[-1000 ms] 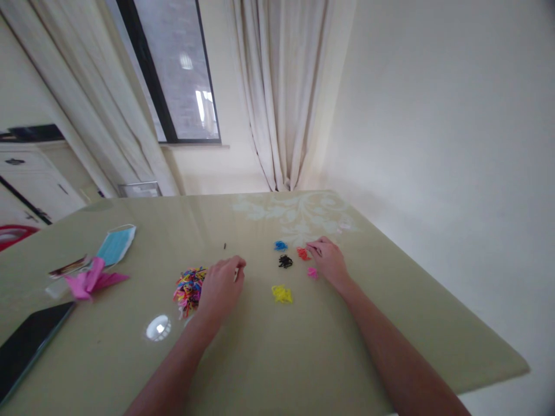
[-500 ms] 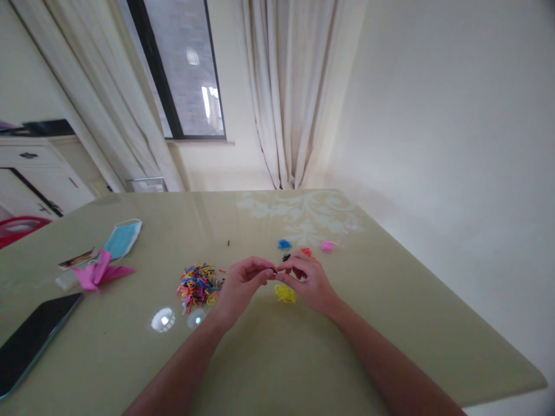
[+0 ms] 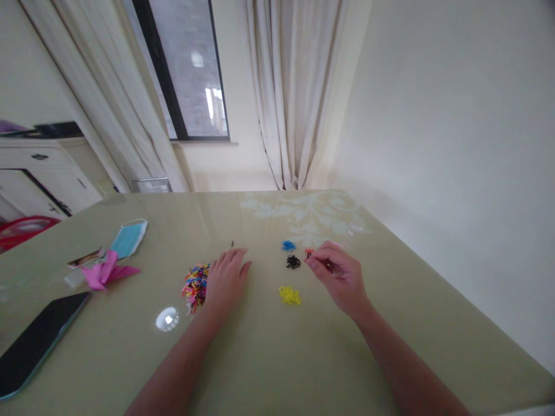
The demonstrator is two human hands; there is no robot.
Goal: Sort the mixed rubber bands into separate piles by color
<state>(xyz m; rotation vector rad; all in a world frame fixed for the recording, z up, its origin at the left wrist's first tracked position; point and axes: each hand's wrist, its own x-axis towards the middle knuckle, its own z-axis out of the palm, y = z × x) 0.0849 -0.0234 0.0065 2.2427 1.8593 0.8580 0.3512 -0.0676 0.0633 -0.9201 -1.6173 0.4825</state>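
My left hand lies flat and open, palm down, over the right side of a mixed heap of small coloured rubber bands; its palm hides part of the heap. My right hand is pinched, thumb against forefinger, with a dark bit that looks like a black rubber band at the fingertips. Just left of those fingertips is a small pile of black bands. Red bands show behind the fingers, partly covered. Blue bands sit farther back, and yellow bands lie nearer to me.
A lone dark piece lies beyond my left hand. On the left of the glossy table are a phone, a pink folded-paper shape and a blue face mask. A wall runs along the right.
My hands were together around a small dark piece; now they are apart. The left went back left to the heap and opened; the right moved right, towards the black and red piles.
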